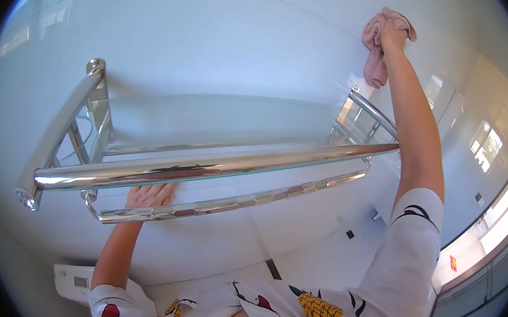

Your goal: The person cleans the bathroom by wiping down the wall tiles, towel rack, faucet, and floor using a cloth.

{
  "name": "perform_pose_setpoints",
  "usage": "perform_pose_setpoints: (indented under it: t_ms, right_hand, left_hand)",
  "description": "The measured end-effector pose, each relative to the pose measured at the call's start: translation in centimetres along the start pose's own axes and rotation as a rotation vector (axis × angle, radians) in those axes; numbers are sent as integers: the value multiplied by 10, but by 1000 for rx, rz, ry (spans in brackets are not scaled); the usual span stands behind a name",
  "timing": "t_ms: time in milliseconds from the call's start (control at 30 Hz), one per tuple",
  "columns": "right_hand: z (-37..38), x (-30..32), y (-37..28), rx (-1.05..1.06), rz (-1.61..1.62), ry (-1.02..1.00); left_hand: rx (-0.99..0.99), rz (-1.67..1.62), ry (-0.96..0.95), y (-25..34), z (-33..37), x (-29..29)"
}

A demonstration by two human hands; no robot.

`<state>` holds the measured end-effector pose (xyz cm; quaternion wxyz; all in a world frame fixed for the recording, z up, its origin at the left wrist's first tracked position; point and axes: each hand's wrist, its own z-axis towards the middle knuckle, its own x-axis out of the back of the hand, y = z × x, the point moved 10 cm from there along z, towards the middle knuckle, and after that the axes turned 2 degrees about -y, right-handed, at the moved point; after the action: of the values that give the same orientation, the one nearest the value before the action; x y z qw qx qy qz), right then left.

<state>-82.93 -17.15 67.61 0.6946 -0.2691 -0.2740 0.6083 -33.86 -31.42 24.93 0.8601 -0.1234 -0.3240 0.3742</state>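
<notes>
High on the right, my right hand [393,37] is closed round a crumpled pink cloth [375,42], which lies against the pale glossy wall [247,42]. One end of the cloth hangs down below the hand. A chrome towel rack [216,166] with a glass shelf [209,114] stands out from the wall across the middle. Under the shelf, behind the rack's lower faceted bar [231,202], my left hand [149,196] rests with its fingers stretched out. The shelf edge partly hides those fingertips.
A white fixture [68,281] with a small grey panel sits at the lower left. To the right is a long bright window [499,213] with a dark frame. Dark drain covers [272,269] mark the floor. The rack's left end post [65,122] juts toward me.
</notes>
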Motion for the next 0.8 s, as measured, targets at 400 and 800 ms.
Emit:
perform_pose_setpoints:
  t_ms: [400, 800]
  right_hand:
    - [-165, -43, -24, 335, -170, -817]
    - [-173, -5, -51, 584, -673, -508]
  left_hand:
    - [-4, 6, 31, 1, 10, 7]
    - [-6, 0, 20, 1, 11, 10]
